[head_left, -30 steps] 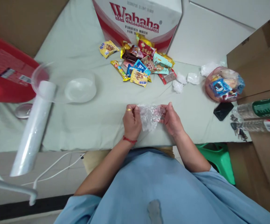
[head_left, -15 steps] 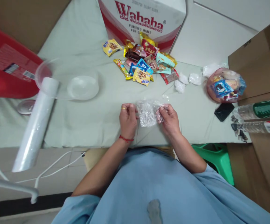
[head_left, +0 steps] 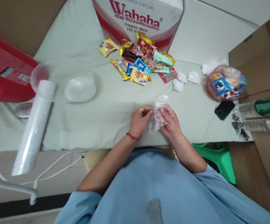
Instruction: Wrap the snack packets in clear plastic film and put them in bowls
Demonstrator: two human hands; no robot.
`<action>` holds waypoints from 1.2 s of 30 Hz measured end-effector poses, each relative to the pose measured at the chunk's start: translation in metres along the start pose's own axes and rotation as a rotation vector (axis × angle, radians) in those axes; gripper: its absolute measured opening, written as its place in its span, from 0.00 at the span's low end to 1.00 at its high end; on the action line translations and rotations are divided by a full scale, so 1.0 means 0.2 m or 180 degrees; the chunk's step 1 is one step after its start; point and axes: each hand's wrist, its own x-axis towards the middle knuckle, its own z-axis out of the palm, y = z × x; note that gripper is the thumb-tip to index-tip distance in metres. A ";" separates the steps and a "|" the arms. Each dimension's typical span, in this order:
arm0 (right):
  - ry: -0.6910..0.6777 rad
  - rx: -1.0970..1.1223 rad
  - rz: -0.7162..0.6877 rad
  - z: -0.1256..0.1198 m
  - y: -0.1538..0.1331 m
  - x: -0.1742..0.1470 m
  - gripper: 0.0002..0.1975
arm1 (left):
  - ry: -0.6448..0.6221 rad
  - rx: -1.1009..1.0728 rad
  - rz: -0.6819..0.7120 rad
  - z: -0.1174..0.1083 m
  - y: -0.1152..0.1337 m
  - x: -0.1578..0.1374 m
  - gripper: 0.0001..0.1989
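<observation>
Crumpled clear bubble wrap [head_left: 156, 123] is held between my two hands above the front part of the table. My left hand [head_left: 139, 121] has its thumb and fingers pinched at the left edge of the wrap. Gripping the right side, my right hand [head_left: 171, 122] has the wrap bunched in its fingers. Something small and pinkish shows through the layers by the right thumb; its kind cannot be made out. Farther back lies a pile of wrapped snacks [head_left: 140, 67], with several white crumpled bubble-wrap bundles [head_left: 178, 85] to its right.
A Wahaha carton [head_left: 137, 21] stands behind the snacks. At left are a clear plastic tub [head_left: 83, 88], a plastic-film roll [head_left: 35, 124] and a red container [head_left: 6, 68]. To the right are a bowl of snacks [head_left: 211, 88], a phone [head_left: 224, 110], keys [head_left: 239, 129] and bottles [head_left: 249, 109].
My left hand has moved right, toward my right hand. The bubble wrap, spread flat between the hands before, is now folded over and bunched up at my right hand.
</observation>
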 end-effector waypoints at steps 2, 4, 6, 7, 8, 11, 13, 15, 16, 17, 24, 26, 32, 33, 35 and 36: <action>0.0038 -0.0042 -0.0008 -0.03 -0.02 0.01 0.24 | 0.0038 0.0011 0.0052 0.00 0.01 0.00 0.16; 0.0097 -0.0093 -0.0086 -0.08 -0.04 0.03 0.24 | 0.0043 -0.0039 0.0100 -0.02 0.01 0.00 0.17; 0.0175 -0.0065 -0.0180 -0.13 -0.05 0.05 0.24 | -0.0055 -0.0178 0.0110 -0.05 0.03 0.00 0.18; 0.0223 -0.0046 -0.0227 -0.15 -0.06 0.06 0.24 | -0.0107 -0.0262 0.0097 -0.06 0.03 -0.01 0.19; 0.0267 -0.0047 -0.0269 -0.17 -0.06 0.06 0.24 | -0.0149 -0.0345 0.0071 -0.08 0.04 -0.01 0.19; 0.0381 -0.0177 -0.0398 -0.23 -0.09 0.08 0.23 | -0.0185 -0.0601 -0.0025 -0.13 0.07 -0.02 0.20; 0.0405 -0.0316 -0.0438 -0.26 -0.12 0.09 0.22 | -0.0205 -0.0776 -0.0071 -0.18 0.09 -0.02 0.22; 0.0408 -0.0469 -0.0425 -0.30 -0.16 0.11 0.23 | -0.0166 -0.0849 -0.0024 -0.23 0.11 0.00 0.24; 0.0416 -0.0540 -0.0414 -0.32 -0.18 0.12 0.23 | -0.0097 -0.0815 0.0067 -0.26 0.12 0.01 0.24; 0.0426 -0.0605 -0.0397 -0.34 -0.20 0.13 0.23 | -0.0008 -0.0742 0.0192 -0.29 0.12 0.01 0.24; 0.0278 -0.0969 -0.0277 -0.41 -0.25 0.18 0.21 | 0.0271 -0.0090 0.0659 -0.44 0.20 0.05 0.21; 0.0176 -0.1049 -0.0323 -0.41 -0.25 0.19 0.20 | 0.0166 -0.0012 0.0552 -0.46 0.22 0.05 0.22; 0.0246 -0.1261 -0.0746 -0.46 -0.23 0.26 0.16 | -0.0387 0.1068 0.0266 -0.51 0.26 0.02 0.18; 0.0316 -0.1381 -0.0872 -0.46 -0.23 0.27 0.15 | -0.0114 0.1299 0.0514 -0.50 0.27 0.00 0.11; 0.0604 -0.1710 -0.1212 -0.44 -0.23 0.26 0.14 | 0.0497 0.1708 0.1177 -0.45 0.28 -0.03 0.02; 0.0760 -0.1838 -0.1354 -0.41 -0.22 0.23 0.13 | 0.0709 0.1879 0.1501 -0.42 0.28 -0.06 0.02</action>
